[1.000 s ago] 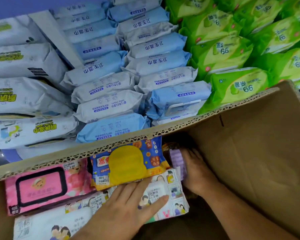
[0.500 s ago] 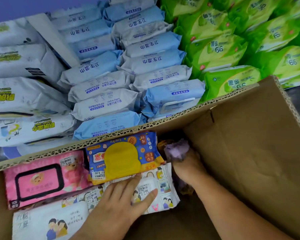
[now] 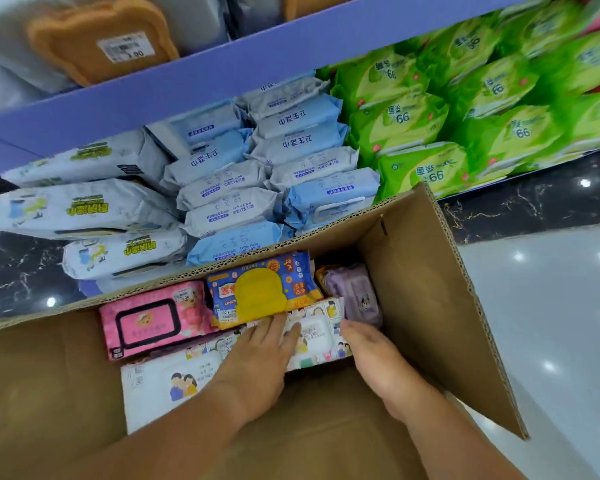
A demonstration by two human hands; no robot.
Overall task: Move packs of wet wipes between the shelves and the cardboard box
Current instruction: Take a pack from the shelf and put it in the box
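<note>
Flat under both hands [image 3: 264,355], cartoon-print pack [image 3: 317,336], long axis left-right

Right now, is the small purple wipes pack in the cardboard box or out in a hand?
In the box. The small purple wipes pack lies in the brown cardboard box's far right corner, with the right hand beside it, not gripping it.

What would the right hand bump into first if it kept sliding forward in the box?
Most likely the purple pack, which lies just past the right hand at the box's far right corner. The fingertips may already touch the white cartoon pack beside them; depth is unclear.
</note>
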